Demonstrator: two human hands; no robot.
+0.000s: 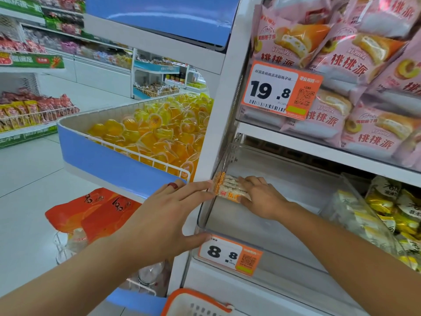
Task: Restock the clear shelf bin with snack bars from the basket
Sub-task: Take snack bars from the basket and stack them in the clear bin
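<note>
The clear shelf bin (268,238) sits on the middle shelf above an orange 8.8 price tag. Inside it, against its left wall, stand a few white snack bars (229,188) with orange ends. My right hand (262,197) is inside the bin, fingers curled over the bars and holding them against the wall. My left hand (166,215) is outside the bin, fingers straight, with fingertips pressing the bin's left wall and the thumb on the bin's front corner. It wears a red ring. The orange-rimmed basket (196,304) shows at the bottom edge; its contents are hidden.
A neighbouring clear bin (373,215) to the right holds yellow packets. Pink cake packs (355,71) fill the shelf above, behind a 19.8 tag. To the left, a blue bin of yellow jelly cups (155,131) juts out, with orange bags (100,213) below it.
</note>
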